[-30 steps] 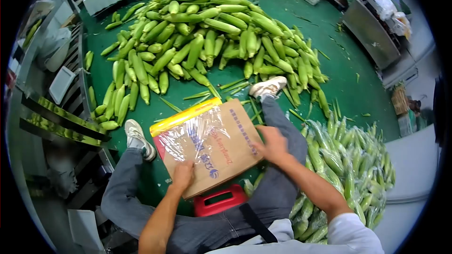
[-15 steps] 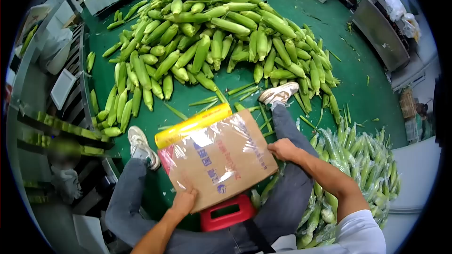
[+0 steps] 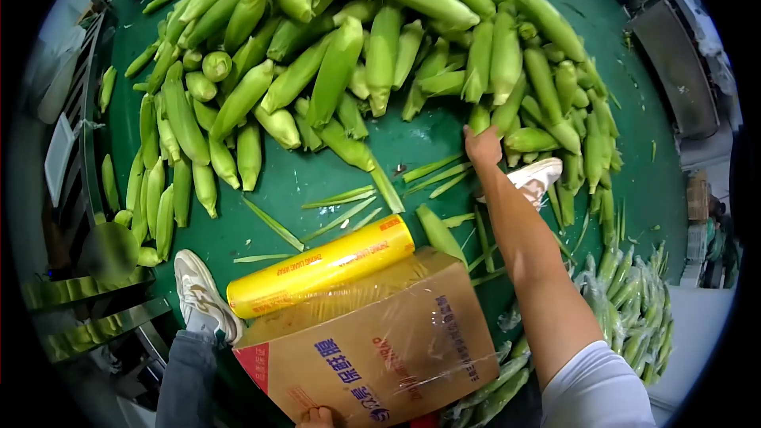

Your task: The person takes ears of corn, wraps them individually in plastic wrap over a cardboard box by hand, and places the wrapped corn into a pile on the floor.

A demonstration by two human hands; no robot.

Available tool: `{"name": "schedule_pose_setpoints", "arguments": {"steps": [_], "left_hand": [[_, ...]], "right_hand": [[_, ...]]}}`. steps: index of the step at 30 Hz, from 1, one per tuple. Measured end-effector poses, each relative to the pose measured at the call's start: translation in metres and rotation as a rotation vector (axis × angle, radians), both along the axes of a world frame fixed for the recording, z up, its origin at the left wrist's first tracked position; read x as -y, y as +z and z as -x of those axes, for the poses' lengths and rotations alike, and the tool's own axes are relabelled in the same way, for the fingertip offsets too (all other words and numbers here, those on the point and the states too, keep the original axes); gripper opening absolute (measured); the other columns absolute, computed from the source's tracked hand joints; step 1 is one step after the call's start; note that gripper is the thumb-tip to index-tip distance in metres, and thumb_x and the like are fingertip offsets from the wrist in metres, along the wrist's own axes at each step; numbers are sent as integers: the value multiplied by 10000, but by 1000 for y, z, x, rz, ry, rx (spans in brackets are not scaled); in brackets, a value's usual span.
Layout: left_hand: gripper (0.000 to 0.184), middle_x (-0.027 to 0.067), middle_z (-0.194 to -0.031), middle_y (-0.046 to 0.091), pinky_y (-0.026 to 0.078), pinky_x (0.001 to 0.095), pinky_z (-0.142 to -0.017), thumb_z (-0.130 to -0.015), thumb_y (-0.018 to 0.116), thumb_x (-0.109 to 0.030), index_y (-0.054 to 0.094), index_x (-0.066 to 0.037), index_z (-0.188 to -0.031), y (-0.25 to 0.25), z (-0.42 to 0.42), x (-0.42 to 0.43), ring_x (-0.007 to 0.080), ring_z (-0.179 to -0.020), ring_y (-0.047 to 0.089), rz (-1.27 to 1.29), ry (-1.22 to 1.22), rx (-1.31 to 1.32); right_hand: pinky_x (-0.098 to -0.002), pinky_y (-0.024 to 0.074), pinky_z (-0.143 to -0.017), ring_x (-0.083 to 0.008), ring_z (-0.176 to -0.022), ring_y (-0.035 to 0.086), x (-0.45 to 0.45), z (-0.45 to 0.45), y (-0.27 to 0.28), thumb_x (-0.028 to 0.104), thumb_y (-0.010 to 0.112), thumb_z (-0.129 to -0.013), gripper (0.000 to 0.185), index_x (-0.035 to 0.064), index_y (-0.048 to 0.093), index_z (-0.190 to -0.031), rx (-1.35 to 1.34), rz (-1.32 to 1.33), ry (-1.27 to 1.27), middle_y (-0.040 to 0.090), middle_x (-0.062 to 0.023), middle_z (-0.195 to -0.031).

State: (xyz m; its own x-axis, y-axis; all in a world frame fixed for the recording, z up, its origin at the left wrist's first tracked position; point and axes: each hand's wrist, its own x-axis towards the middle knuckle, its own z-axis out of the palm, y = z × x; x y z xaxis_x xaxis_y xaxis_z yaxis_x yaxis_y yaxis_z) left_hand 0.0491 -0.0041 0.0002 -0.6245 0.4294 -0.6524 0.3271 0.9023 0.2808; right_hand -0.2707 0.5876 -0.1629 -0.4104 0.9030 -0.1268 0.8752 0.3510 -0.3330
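Observation:
My right hand (image 3: pixel 483 147) is stretched out to the front of the pile, its fingers closed around the lower end of a green ear of corn (image 3: pixel 479 117) in its husk. At the bottom of the view, my left hand (image 3: pixel 315 418) grips the near edge of a printed cardboard box (image 3: pixel 357 357) with clear film over its top. Only the fingertips of that hand show. Against the box's far side lies a yellow roll of plastic wrap (image 3: pixel 317 265). A single ear of corn (image 3: pixel 440 231) rests on the floor just beyond the box.
A large pile of corn (image 3: pixel 341 71) spreads over the green floor (image 3: pixel 372 214). Loose husk leaves (image 3: pixel 341 198) lie before it. Film-wrapped corn (image 3: pixel 634 309) is heaped at the right. My shoes (image 3: pixel 198 289) flank the box. A metal cabinet (image 3: pixel 674 63) stands far right.
My right hand has left the box's right edge and reached forward to an ear in the pile. My left hand stays on the box. The view has moved closer to the pile.

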Motion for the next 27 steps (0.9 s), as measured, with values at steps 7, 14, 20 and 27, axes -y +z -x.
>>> {"name": "schedule_pose_setpoints", "arguments": {"steps": [7, 14, 20, 27], "left_hand": [[140, 217, -885, 633, 559, 507, -674, -812, 640, -134, 595, -39, -904, 13, 12, 2, 412, -783, 653, -176, 41, -11], [144, 198, -871, 655, 542, 526, -703, -818, 653, -75, 647, -56, -960, 31, -9, 19, 426, -806, 670, -390, 111, -121], [70, 190, -740, 653, 540, 504, -663, -824, 664, -124, 670, -55, -818, 55, 6, 22, 412, -725, 665, -637, 286, -422], [212, 159, -829, 685, 536, 420, -686, -818, 681, -83, 715, -59, -1026, -7, 48, -31, 343, -771, 668, -734, 506, -701]], "right_hand": [[-289, 467, -498, -168, -671, 656, 18, -82, 101, 409, 630, -974, 395, 54, 619, -1146, -432, 1460, -150, 702, -92, -934], [-442, 493, -932, -352, -1054, 629, 263, -276, 248, 142, 824, -743, 721, 144, 545, -1408, -292, 291, 1455, 651, -150, -1195], [-419, 457, -914, -297, -1151, 559, 310, -313, 203, 162, 783, -745, 716, 172, 542, -1419, -91, -88, 1672, 570, -89, -1244], [-422, 516, -941, -336, -1110, 597, 314, -306, 202, 174, 800, -741, 686, 201, 582, -1391, -62, 119, 1556, 628, -96, -1243]]}}
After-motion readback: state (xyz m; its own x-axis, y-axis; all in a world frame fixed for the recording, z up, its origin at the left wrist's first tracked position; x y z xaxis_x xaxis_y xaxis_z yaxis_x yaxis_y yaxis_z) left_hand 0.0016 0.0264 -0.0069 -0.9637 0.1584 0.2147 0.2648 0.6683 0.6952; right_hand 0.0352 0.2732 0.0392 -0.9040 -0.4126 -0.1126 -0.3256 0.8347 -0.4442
